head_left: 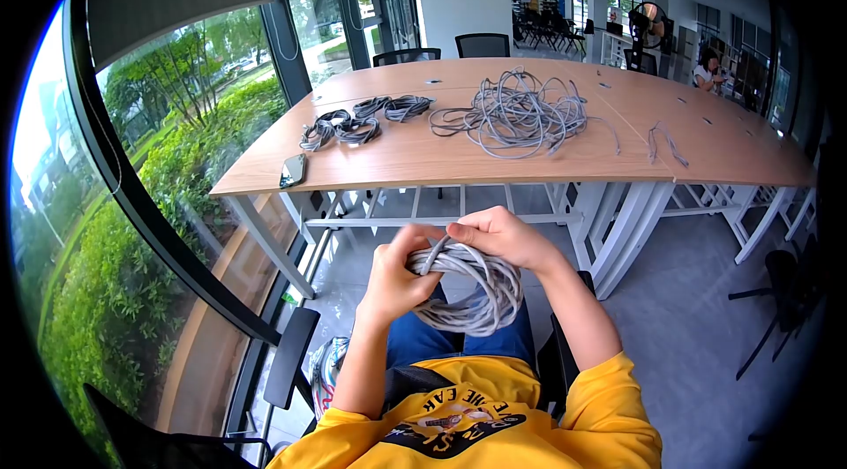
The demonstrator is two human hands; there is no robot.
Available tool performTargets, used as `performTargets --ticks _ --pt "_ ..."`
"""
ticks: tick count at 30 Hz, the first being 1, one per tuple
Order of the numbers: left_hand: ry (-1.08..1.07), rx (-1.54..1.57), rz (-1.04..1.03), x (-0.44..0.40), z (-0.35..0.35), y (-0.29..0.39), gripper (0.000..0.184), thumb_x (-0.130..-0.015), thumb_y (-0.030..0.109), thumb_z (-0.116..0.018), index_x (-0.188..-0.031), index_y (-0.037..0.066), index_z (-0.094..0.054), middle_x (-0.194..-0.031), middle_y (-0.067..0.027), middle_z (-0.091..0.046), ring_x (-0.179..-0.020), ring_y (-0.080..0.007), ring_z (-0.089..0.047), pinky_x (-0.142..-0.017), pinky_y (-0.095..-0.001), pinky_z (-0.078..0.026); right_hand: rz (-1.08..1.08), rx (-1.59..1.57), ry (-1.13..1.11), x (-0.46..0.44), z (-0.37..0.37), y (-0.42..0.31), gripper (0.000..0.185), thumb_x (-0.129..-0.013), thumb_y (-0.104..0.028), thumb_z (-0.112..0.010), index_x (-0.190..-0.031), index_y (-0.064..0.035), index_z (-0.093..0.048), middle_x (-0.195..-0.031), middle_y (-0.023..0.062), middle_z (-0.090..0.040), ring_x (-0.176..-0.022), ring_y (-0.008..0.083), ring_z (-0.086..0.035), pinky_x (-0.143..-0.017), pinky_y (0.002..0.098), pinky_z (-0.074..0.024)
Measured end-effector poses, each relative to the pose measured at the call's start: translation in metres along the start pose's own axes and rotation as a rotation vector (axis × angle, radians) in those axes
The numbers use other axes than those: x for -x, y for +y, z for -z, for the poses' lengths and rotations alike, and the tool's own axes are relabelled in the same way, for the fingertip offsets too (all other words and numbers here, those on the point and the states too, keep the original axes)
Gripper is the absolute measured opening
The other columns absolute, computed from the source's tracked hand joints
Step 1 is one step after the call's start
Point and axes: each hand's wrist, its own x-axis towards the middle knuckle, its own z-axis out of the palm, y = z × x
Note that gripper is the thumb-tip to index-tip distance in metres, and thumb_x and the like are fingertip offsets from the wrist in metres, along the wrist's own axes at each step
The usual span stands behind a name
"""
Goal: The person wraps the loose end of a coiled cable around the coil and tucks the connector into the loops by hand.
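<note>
A thick coil of grey cable (481, 292) hangs above my lap, in front of the table edge. My left hand (401, 270) is closed around the coil's upper left side. At the coil's top, my right hand (503, 235) pinches a piece of the cable, with thumb and fingers close to the left hand's fingertips. One strand crosses over the bundle near the two hands. On the table beyond lie a loose tangle of grey cable (529, 116) and, to its left, several smaller coiled cables (357, 127).
The wooden table (388, 167) stands ahead on white legs. A phone (294, 171) lies near its left front edge, and short cable pieces (666, 144) lie at right. Chair armrests flank me; a window is on the left. A person (706, 72) sits far back right.
</note>
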Motion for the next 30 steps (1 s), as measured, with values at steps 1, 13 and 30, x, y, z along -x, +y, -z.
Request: performTargets --ticks 1,13,30 --pt "0.035 0.133 0.162 0.000 -0.001 0.002 0.035 -0.056 -0.005 -0.058 -0.091 0.001 -0.060 -0.068 -0.0095 -0.059 -0.055 -0.0150 -0.057 -0.052 -0.0248 -0.043 -0.041 0.011 -0.009 -0.001 0.002 0.001 0.045 -0.086 -0.040 -0.051 -0.088 0.0034 -0.063 -0.071 -0.0040 -0.057 -0.066 0.0008 -0.044 -0.059 0.0177 -0.0395" --pt "0.167 0.199 0.235 -0.006 0.012 0.004 0.028 -0.069 -0.008 -0.055 -0.095 0.001 -0.059 -0.060 -0.0008 -0.054 -0.050 -0.0044 -0.047 -0.046 -0.0190 -0.037 0.073 0.305 0.080 -0.007 0.016 0.044 0.020 -0.081 -0.013 -0.059 -0.096 0.0006 -0.059 -0.071 -0.0003 -0.059 -0.068 0.0031 -0.048 -0.059 0.0207 -0.0413" --pt "0.361 -0.119 0.277 -0.013 0.002 -0.022 0.015 -0.074 -0.002 -0.058 -0.088 -0.002 -0.054 -0.069 -0.0126 -0.062 -0.053 -0.0157 -0.057 -0.050 -0.0252 -0.043 0.488 0.298 0.545 0.013 -0.029 -0.009 0.009 -0.081 -0.010 -0.057 -0.084 -0.0026 -0.053 -0.073 0.0051 -0.059 -0.066 0.0131 -0.058 -0.061 0.0247 -0.0463"
